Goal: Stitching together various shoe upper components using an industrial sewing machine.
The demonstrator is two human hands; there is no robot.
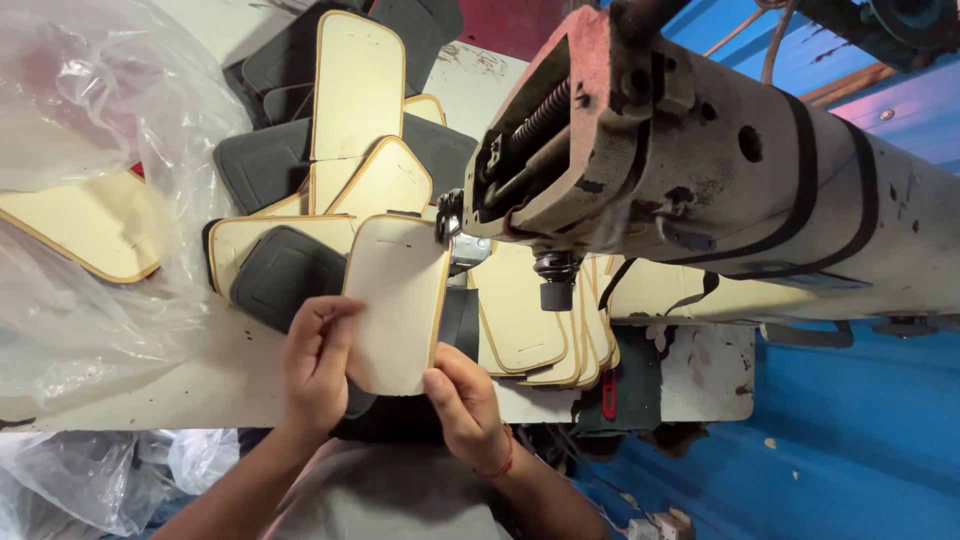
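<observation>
Under machine head (640, 150): needle hidden (panel (398, 300) fed).

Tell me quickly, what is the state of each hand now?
Left hand: closed on the beige piece, left edge.
Right hand: closed on the same piece, bottom right corner.

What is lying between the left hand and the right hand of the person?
In the head view, the cream panel with yellow edging spans the gap: the left hand holds its left edge, the right hand its lower right corner.
</observation>
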